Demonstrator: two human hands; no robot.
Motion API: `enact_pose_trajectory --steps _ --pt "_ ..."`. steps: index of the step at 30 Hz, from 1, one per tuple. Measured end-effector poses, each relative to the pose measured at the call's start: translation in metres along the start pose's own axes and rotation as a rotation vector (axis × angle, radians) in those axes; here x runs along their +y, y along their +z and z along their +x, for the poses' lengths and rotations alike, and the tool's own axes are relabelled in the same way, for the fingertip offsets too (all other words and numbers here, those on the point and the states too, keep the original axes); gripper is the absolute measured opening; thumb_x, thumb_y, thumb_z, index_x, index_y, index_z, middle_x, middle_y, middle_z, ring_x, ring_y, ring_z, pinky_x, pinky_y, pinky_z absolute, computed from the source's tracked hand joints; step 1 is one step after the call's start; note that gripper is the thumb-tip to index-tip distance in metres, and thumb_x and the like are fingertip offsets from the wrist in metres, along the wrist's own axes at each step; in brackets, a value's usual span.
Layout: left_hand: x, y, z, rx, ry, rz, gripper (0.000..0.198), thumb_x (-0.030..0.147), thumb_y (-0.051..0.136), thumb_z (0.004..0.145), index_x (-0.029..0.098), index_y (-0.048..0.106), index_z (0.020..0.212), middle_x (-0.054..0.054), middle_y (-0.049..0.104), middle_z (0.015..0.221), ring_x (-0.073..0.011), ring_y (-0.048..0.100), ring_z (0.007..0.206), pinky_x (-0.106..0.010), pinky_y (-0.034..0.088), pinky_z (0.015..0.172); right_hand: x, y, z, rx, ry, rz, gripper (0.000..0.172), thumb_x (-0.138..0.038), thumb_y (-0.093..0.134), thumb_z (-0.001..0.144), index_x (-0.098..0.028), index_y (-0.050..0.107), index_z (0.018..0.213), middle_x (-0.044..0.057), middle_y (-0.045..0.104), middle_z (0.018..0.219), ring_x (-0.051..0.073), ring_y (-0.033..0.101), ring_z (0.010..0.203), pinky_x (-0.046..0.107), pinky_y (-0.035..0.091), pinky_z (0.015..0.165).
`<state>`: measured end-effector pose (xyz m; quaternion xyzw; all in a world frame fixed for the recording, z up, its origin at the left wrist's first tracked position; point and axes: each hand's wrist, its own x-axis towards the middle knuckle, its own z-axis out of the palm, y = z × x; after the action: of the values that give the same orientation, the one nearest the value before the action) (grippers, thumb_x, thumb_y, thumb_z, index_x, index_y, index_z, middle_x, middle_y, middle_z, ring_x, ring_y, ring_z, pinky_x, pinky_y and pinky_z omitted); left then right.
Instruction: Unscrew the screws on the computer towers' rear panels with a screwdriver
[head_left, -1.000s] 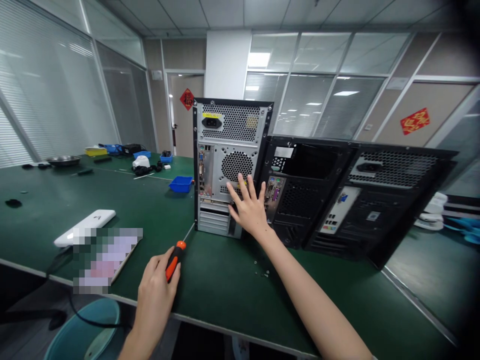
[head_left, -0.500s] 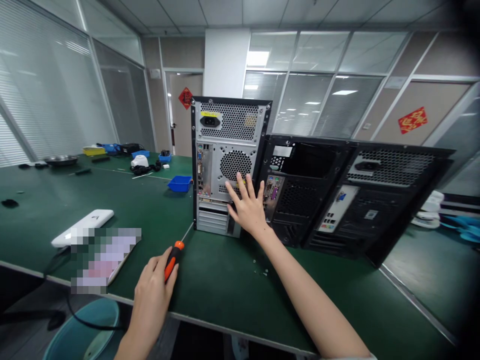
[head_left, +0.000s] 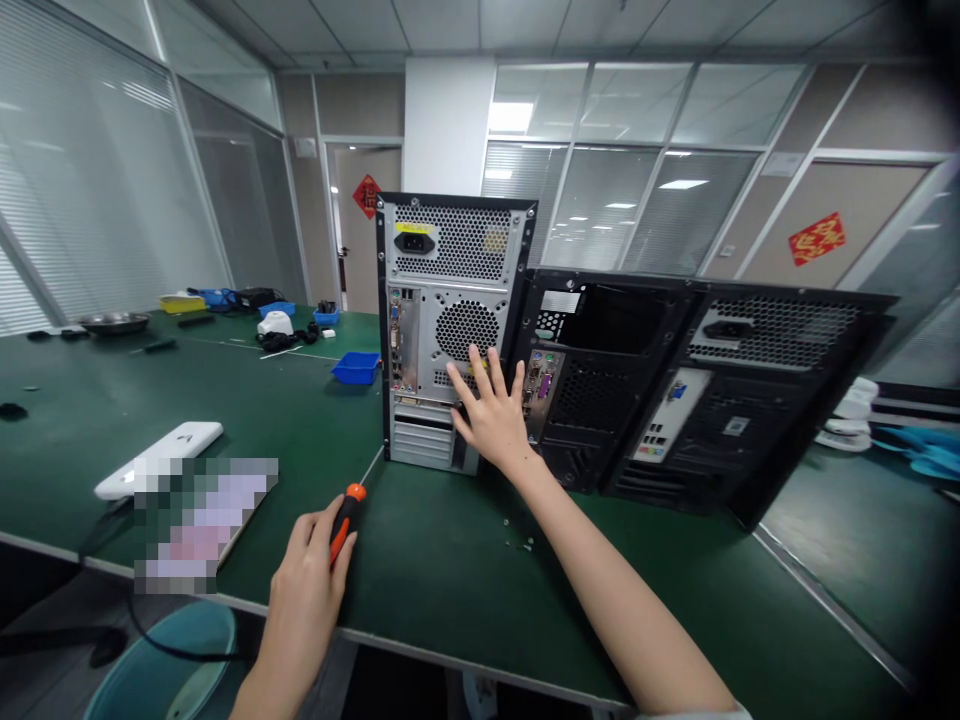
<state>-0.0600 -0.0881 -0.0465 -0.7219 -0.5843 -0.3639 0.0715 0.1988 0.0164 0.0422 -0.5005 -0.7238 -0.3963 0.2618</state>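
Observation:
A silver-backed computer tower (head_left: 420, 340) stands upright on the green table, its rear panel towards me. My right hand (head_left: 491, 415) lies with fingers spread against that panel, just below the round fan grille. In my left hand (head_left: 307, 570) is an orange and black screwdriver (head_left: 347, 520), gripped by its handle. The screwdriver's shaft points up and right, and its tip is at the tower's lower left corner; whether it touches a screw there is too small to tell. Several small screws (head_left: 525, 545) lie on the table beneath my right forearm.
Two black computer towers (head_left: 600, 400) (head_left: 739, 400) stand close on the right. A blue tray (head_left: 356, 368) sits left of the silver tower. A white power bank (head_left: 161, 458) and a blurred-out phone-like slab (head_left: 217, 520) lie at left. Below the table edge is a teal bucket (head_left: 165, 670).
The whole view has shifted slightly, so things appear a little further left. Both hands keep their places on the screwdriver and the tower.

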Motion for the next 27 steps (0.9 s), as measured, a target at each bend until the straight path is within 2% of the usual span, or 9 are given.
enact_pose_trajectory --steps 10,16,23,27 --pt "0.0002 0.0017 0.0013 0.032 0.02 0.001 0.041 0.039 0.033 0.095 0.016 0.051 0.123 -0.007 0.057 0.098 -0.0209 0.065 0.083 -0.029 0.052 0.064 0.0009 -0.0013 -0.0001 -0.006 -0.001 -0.006 0.065 -0.038 0.043 0.09 -0.024 0.019 0.149 0.014 0.016 0.157 0.034 0.006 0.146 0.065 0.003 0.111" --pt "-0.0011 0.0034 0.0016 0.059 0.027 -0.016 0.042 0.04 0.033 0.095 0.015 0.053 0.122 -0.008 0.059 0.1 -0.0209 0.065 0.087 -0.029 0.054 0.072 0.0021 -0.0011 -0.0002 -0.01 -0.002 -0.002 0.066 -0.038 0.045 0.089 -0.025 0.019 0.149 0.014 0.016 0.157 0.034 0.005 0.146 0.065 0.002 0.111" --pt "-0.001 0.0046 0.0024 0.025 -0.004 -0.014 0.041 0.038 0.034 0.094 0.016 0.053 0.122 -0.008 0.059 0.098 -0.0203 0.065 0.085 -0.029 0.054 0.07 0.0029 -0.003 -0.001 -0.019 0.0 0.009 0.067 -0.038 0.044 0.09 -0.025 0.017 0.149 0.013 0.016 0.157 0.033 0.005 0.146 0.065 0.002 0.111" --pt "-0.0011 0.0063 0.0043 0.074 0.026 -0.042 0.045 0.046 0.035 0.093 0.015 0.056 0.118 -0.009 0.06 0.097 -0.0214 0.065 0.086 -0.032 0.055 0.073 0.0026 -0.0039 -0.0007 -0.034 0.004 0.016 0.069 -0.037 0.045 0.089 -0.025 0.014 0.149 0.013 0.014 0.158 0.033 0.005 0.146 0.065 0.002 0.111"
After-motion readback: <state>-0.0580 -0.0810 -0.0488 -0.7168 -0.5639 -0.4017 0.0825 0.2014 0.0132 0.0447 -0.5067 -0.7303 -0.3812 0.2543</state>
